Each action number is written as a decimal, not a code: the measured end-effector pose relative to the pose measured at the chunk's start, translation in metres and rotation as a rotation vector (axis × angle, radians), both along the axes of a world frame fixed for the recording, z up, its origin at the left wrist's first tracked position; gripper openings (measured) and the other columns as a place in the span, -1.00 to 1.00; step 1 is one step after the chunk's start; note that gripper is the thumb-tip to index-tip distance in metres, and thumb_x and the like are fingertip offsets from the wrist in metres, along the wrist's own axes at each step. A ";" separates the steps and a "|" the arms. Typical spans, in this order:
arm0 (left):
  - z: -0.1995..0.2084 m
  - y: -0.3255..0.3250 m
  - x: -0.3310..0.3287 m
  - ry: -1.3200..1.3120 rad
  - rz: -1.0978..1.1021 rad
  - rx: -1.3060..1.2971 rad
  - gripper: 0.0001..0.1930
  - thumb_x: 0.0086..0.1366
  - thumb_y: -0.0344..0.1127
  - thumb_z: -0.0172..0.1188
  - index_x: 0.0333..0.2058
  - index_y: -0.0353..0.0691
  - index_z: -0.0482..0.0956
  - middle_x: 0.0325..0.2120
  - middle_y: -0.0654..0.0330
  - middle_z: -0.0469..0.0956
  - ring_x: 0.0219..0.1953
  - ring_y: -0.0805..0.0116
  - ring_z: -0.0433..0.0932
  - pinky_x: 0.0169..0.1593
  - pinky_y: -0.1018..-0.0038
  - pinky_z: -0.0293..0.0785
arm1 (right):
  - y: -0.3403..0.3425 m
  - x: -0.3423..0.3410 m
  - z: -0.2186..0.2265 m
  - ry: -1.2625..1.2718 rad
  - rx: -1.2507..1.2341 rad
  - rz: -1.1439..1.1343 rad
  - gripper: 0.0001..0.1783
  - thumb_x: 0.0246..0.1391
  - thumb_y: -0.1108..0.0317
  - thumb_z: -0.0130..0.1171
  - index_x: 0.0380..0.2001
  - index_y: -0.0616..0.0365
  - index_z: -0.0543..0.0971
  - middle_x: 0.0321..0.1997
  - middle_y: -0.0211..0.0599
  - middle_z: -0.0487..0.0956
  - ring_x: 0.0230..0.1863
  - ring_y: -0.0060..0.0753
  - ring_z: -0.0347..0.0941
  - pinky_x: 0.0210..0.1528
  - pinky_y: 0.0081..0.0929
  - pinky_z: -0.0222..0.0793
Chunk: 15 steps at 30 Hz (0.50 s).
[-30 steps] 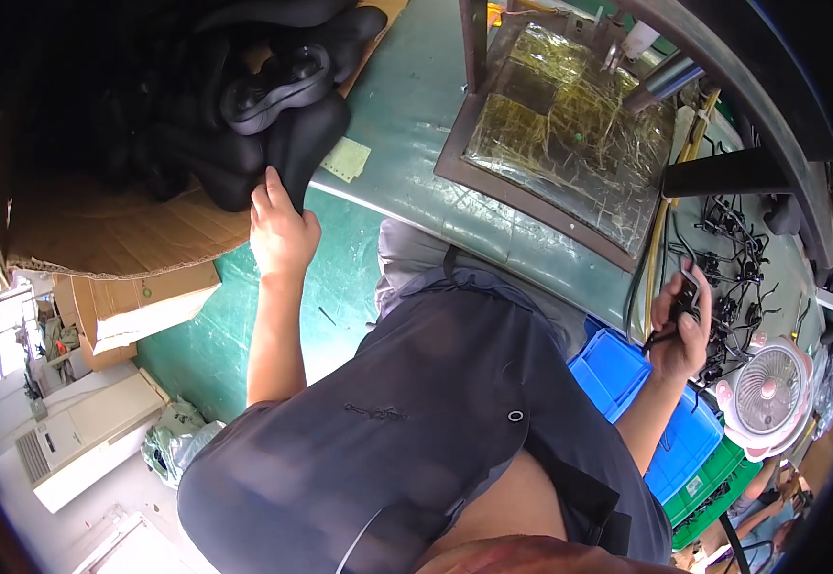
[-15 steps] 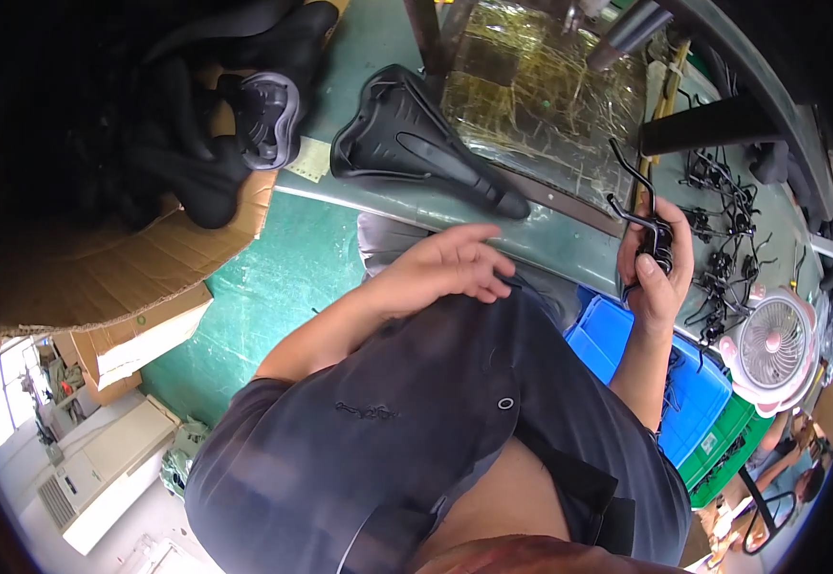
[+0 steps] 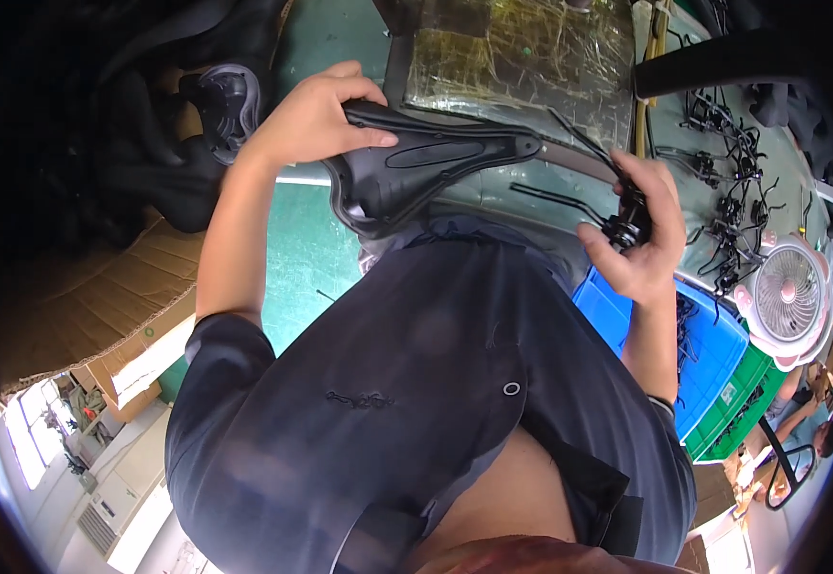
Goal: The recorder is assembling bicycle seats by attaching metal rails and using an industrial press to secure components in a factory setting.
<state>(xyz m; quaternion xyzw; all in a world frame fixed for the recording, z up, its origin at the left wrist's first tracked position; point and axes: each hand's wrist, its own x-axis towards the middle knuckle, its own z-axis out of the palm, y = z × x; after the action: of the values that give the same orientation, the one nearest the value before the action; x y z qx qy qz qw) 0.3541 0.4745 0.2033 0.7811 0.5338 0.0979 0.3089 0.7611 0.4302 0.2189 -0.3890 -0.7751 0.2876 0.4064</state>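
A black bicycle saddle lies underside up at the bench's near edge, its narrow nose pointing right. My left hand grips its wide rear end, thumb on the underside and fingers over the far rim. In my right hand is a black saddle rail clamp with two bent metal rods. The rods reach left toward the saddle's nose, and a gap seems to remain between them and the saddle. My right fingers and thumb wrap round the clamp body, hiding part of it.
Several similar clamps lie on the green bench at the right, near a pink-and-white fan. A blue bin and a green crate stand below. A film-wrapped block is behind the saddle. More saddles fill a cardboard box at left.
My left hand has moved up and left from my lap and taken hold of the saddle, which has turned nose-right. The clamp's rods have swung round to point left.
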 end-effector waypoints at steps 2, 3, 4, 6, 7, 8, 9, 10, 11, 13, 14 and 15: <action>-0.006 -0.015 0.011 -0.138 -0.010 -0.065 -0.62 0.22 -0.30 0.57 -0.05 -0.28 0.66 -0.13 0.18 0.61 -0.03 0.27 0.61 0.07 0.43 0.49 | 0.002 -0.010 0.009 -0.050 0.048 0.117 -0.22 -0.33 0.37 0.61 0.11 0.31 0.67 -0.20 -0.14 0.59 -0.24 -0.20 0.52 -0.19 -0.37 0.47; -0.011 -0.023 0.020 -0.153 -0.011 -0.085 -0.62 0.22 -0.30 0.57 -0.05 -0.28 0.66 -0.13 0.18 0.61 -0.03 0.27 0.61 0.07 0.43 0.49 | 0.002 -0.015 0.011 -0.063 0.028 0.116 -0.22 -0.33 0.37 0.61 0.11 0.31 0.67 -0.20 -0.14 0.59 -0.24 -0.20 0.52 -0.19 -0.37 0.47; -0.016 -0.031 0.031 -0.292 -0.004 -0.068 -0.63 0.25 -0.32 0.55 -0.03 -0.27 0.65 -0.09 0.21 0.62 0.00 0.32 0.60 0.10 0.43 0.49 | 0.005 -0.019 0.010 -0.063 0.050 0.207 -0.22 -0.33 0.35 0.62 0.10 0.29 0.68 -0.19 -0.15 0.60 -0.23 -0.18 0.53 -0.19 -0.36 0.49; -0.021 -0.046 0.046 -0.530 0.056 -0.203 -0.64 0.33 -0.34 0.49 0.04 -0.26 0.63 0.02 0.26 0.63 0.10 0.45 0.57 0.20 0.44 0.48 | 0.008 -0.027 0.009 -0.103 0.087 0.329 -0.25 -0.33 0.32 0.62 0.08 0.20 0.71 -0.19 -0.18 0.60 -0.28 -0.18 0.57 -0.27 -0.33 0.52; -0.021 -0.051 0.051 -0.545 0.064 -0.219 -0.64 0.33 -0.34 0.49 0.04 -0.26 0.63 0.02 0.26 0.63 0.10 0.45 0.57 0.20 0.44 0.48 | 0.009 -0.029 0.008 -0.115 0.067 0.336 -0.25 -0.33 0.32 0.62 0.08 0.20 0.71 -0.19 -0.18 0.60 -0.28 -0.18 0.57 -0.27 -0.33 0.52; -0.021 -0.055 0.055 -0.583 0.106 -0.286 -0.64 0.35 -0.36 0.47 0.06 -0.27 0.63 0.03 0.25 0.63 0.10 0.45 0.57 0.19 0.44 0.49 | 0.009 -0.030 0.006 -0.130 0.069 0.379 -0.26 -0.33 0.32 0.62 0.08 0.17 0.72 -0.20 -0.20 0.59 -0.32 -0.21 0.57 -0.31 -0.35 0.51; -0.020 -0.057 0.054 -0.613 0.151 -0.344 -0.65 0.37 -0.37 0.46 0.08 -0.28 0.62 0.05 0.25 0.63 0.11 0.45 0.57 0.19 0.44 0.49 | 0.010 -0.033 0.004 -0.136 0.081 0.427 -0.26 -0.34 0.31 0.62 0.08 0.14 0.72 -0.21 -0.23 0.58 -0.36 -0.24 0.56 -0.36 -0.36 0.51; -0.023 -0.059 0.053 -0.616 0.165 -0.351 -0.65 0.37 -0.37 0.46 0.08 -0.28 0.62 0.05 0.25 0.63 0.11 0.45 0.57 0.19 0.44 0.49 | 0.009 -0.033 0.001 -0.121 0.079 0.450 -0.26 -0.35 0.29 0.62 0.08 0.12 0.73 -0.21 -0.24 0.57 -0.41 -0.27 0.55 -0.43 -0.39 0.49; -0.026 -0.060 0.054 -0.714 0.125 -0.388 -0.65 0.43 -0.32 0.37 0.12 -0.30 0.61 0.05 0.24 0.62 0.12 0.45 0.56 0.20 0.45 0.48 | 0.009 -0.031 0.000 -0.119 0.070 0.462 -0.26 -0.35 0.29 0.62 0.08 0.12 0.73 -0.21 -0.24 0.57 -0.41 -0.27 0.55 -0.43 -0.39 0.49; -0.030 -0.061 0.047 -0.891 0.053 -0.453 -0.61 0.57 -0.21 0.20 0.21 -0.32 0.59 0.05 0.21 0.62 0.15 0.44 0.55 0.21 0.46 0.47 | 0.005 -0.032 -0.002 -0.196 0.103 0.463 -0.25 -0.36 0.27 0.62 0.07 0.09 0.73 -0.22 -0.26 0.56 -0.43 -0.27 0.54 -0.45 -0.37 0.49; -0.031 -0.059 0.045 -0.836 0.013 -0.388 -0.58 0.62 -0.16 0.08 0.24 -0.33 0.59 0.05 0.20 0.61 0.16 0.45 0.53 0.22 0.48 0.43 | 0.004 -0.036 -0.002 -0.221 0.104 0.455 -0.25 -0.37 0.27 0.62 0.07 0.07 0.74 -0.22 -0.27 0.57 -0.46 -0.28 0.54 -0.46 -0.37 0.50; -0.031 -0.060 0.048 -0.833 0.021 -0.388 -0.58 0.62 -0.16 0.08 0.24 -0.33 0.59 0.05 0.20 0.61 0.16 0.45 0.53 0.22 0.48 0.43 | 0.004 -0.038 -0.003 -0.216 0.103 0.462 -0.25 -0.37 0.27 0.62 0.07 0.07 0.74 -0.22 -0.27 0.57 -0.46 -0.28 0.54 -0.46 -0.37 0.50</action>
<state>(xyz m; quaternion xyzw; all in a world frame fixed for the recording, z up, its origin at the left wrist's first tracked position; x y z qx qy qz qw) 0.4019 0.4142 0.1724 0.5972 0.3805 0.3051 0.6368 0.7231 0.4345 0.2160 -0.2091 -0.8958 0.2898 0.2642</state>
